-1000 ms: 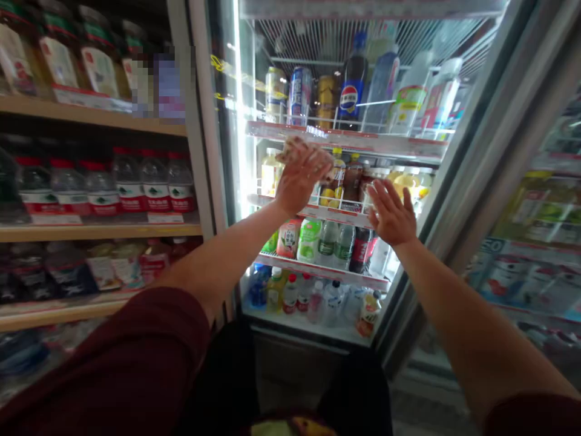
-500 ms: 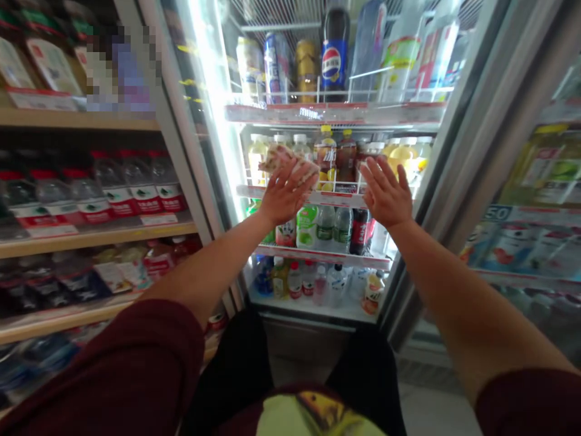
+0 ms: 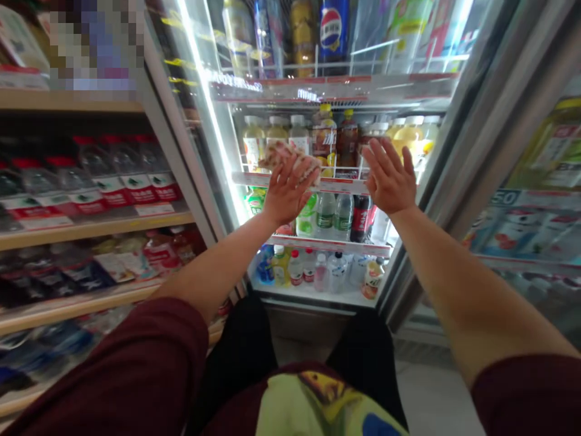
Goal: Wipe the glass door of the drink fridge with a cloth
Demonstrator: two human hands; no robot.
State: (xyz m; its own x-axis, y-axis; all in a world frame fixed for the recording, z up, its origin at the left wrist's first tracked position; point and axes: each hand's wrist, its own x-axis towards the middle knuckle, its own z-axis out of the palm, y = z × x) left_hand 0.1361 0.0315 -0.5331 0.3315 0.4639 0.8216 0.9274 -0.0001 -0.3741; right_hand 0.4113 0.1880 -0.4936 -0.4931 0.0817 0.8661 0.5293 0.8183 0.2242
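Under my left hand (image 3: 289,189) is a crumpled pinkish-white cloth (image 3: 282,154), pressed to the glass door of a lit drinks fridge (image 3: 345,186). The fingers lie over the cloth, and part of it sticks out beyond them to the upper left. My right hand (image 3: 390,177) is open and empty, its fingers stretched upward, flat on or very near the glass. Behind the glass, bottles with yellow caps (image 3: 325,130) stand between the two hands. A dark cola bottle (image 3: 362,219) shows on the shelf below.
Wooden shelves (image 3: 104,227) with red-capped water bottles (image 3: 111,172) stand at the left. A metal door frame (image 3: 458,151) and another drinks fridge (image 3: 521,197) are on the right. My knees (image 3: 249,345) are close to the fridge base.
The view has tilted downward, so the fridge's upper shelves sit higher in the picture. Both hands have shifted only slightly; the left still covers the cloth.
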